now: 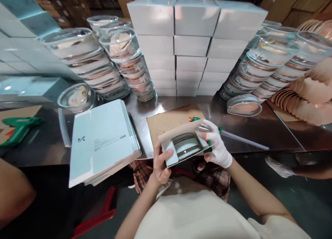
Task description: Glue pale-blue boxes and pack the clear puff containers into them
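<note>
You've got the box (181, 145) pinched in your 2 hands, left hand (160, 166) clamping its near corner, gloved right hand (216, 145) gripping the far side plus the glue gun (207, 130), keeping the open end facing you.

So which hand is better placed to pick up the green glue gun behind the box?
Probably the right hand: it grips the box edge right beside the glue gun. The left hand holds the box's near left corner, farther away.

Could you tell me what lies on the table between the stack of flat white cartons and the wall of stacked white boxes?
In the head view, leaning stacks of clear lidded containers stand between the flat cartons and the white boxes.
</note>
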Available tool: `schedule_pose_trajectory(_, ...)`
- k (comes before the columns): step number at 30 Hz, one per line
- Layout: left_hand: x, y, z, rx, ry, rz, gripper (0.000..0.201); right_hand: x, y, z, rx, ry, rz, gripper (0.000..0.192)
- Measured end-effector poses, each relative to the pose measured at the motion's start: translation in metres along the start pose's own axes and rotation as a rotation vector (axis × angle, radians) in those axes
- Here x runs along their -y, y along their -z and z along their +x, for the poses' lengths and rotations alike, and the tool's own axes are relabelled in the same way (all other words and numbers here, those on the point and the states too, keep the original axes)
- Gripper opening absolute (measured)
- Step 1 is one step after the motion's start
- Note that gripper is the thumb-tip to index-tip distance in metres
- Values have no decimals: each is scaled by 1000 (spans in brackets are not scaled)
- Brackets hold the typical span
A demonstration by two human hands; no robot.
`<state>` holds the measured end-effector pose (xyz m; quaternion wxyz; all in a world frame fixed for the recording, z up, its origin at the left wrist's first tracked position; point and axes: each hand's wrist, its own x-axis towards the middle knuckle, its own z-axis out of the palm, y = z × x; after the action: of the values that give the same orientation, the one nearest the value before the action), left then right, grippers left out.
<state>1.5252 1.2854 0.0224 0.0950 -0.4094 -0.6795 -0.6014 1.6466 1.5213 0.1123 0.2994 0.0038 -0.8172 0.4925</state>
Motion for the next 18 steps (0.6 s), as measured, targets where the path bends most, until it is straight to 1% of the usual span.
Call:
schedule_pose_trajectory(1,-2,2,3,-6,-32,-17,75,2,-10,1,43,-23,40,77)
schedule_pose_trajectory(2,-4,2,6,-21,-54,-23,72,5,-20,2,47,-74,67,77)
schedule_pose_trajectory(3,-5,1,8,-54,-58,-22,68,10,-30,4,1,-138,84,73)
schedule_pose_trajectory(5,-9,-3,10,-169,-17,-8,63,21,-48,6,-202,-243,117,56)
schedule_pose_trajectory(6,-10,-5,11,-230,9,3,62,25,-55,6,-309,-270,144,49)
schedule_pose_trajectory(7,-12,-6,11,-269,18,23,61,28,-60,6,-388,-278,174,47)
schedule_pose_trajectory(8,-13,-6,12,-273,4,57,59,29,-62,5,-435,-276,200,49)
schedule_pose_trajectory(9,-14,-5,13,-244,-32,95,57,30,-62,3,-457,-275,214,51)
schedule_pose_trajectory(10,-15,-2,14,-195,-83,125,57,28,-58,0,-455,-287,211,51)
schedule_pose_trajectory(11,-15,2,16,-146,-137,132,60,26,-51,-3,-425,-316,185,48)
schedule_pose_trajectory(13,-14,9,20,-86,-195,77,70,20,-32,-12,-355,-423,30,35)
schedule_pose_trajectory(14,-12,11,21,-81,-198,49,76,16,-22,-17,-328,-509,-117,36)
schedule_pose_trajectory(16,-5,10,19,-72,-200,62,80,8,-5,-22,-246,-733,-501,41)
schedule_pose_trajectory(17,-1,8,17,-65,-207,98,77,3,-1,-24,-195,-849,-675,39)
schedule_pose_trajectory(18,3,5,15,-59,-216,137,69,-1,2,-24,-137,-959,-792,39)
